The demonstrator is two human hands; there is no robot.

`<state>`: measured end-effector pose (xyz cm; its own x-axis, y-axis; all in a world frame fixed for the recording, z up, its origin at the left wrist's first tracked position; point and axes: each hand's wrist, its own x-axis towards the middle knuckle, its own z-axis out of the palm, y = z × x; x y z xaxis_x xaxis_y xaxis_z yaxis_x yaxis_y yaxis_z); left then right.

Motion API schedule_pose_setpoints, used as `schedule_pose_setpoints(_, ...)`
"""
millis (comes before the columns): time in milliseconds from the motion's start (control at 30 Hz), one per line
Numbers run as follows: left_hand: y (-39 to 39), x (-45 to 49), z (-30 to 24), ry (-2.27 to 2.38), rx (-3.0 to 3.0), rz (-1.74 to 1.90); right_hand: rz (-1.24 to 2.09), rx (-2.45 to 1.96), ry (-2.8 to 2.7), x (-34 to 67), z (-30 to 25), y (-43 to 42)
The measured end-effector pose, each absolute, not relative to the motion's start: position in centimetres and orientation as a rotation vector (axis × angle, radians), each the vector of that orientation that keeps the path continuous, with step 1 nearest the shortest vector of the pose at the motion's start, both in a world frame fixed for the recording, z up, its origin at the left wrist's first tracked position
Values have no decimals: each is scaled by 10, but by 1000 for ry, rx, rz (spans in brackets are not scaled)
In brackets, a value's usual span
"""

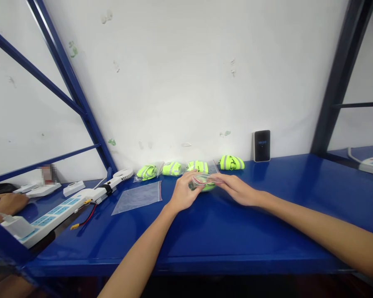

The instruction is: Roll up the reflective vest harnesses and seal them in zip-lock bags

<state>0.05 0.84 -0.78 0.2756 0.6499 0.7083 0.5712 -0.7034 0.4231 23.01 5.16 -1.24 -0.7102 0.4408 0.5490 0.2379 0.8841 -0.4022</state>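
Note:
My left hand (183, 192) and my right hand (236, 189) both hold a clear zip bag (205, 181) with a red-lined seal, low over the blue shelf. Inside the bag is a neon yellow bundle, probably a folded safety vest, partly hidden by my fingers. My right fingers pinch the bag's far end, and my left fingers grip its near end. Just behind my hands lie several folded neon yellow reflective vests (172, 168) in a row. A flat clear plastic bag (137, 198) with a red seal lies to the left of my left hand.
The blue metal shelf (186, 244) stands against a white wall. Near the wall are a black power bank (262, 145) and a white fan (123, 174). A white power strip (54, 219) and a red-black cable (84, 218) lie left, beside another person's hand (6, 203).

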Motion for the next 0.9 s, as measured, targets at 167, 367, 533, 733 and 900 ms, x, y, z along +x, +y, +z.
schedule_pose_setpoints(167,17,-8,-10,1163,2202,1320,443,-541,-2326,230,-11,47)
schedule_pose_setpoints(367,15,-15,-9,1105,2074,1286,332,-645,-2066,231,-12,50)
schedule_pose_setpoints(533,19,-16,-7,1109,1856,1381,785,-723,-2098,232,-8,50)
schedule_pose_setpoints(733,26,-16,-11,1147,1805,1410,1237,-748,-2132,233,-6,62)
schedule_pose_setpoints(900,23,-5,-14,970,1548,1414,1525,-555,-2200,236,7,44)
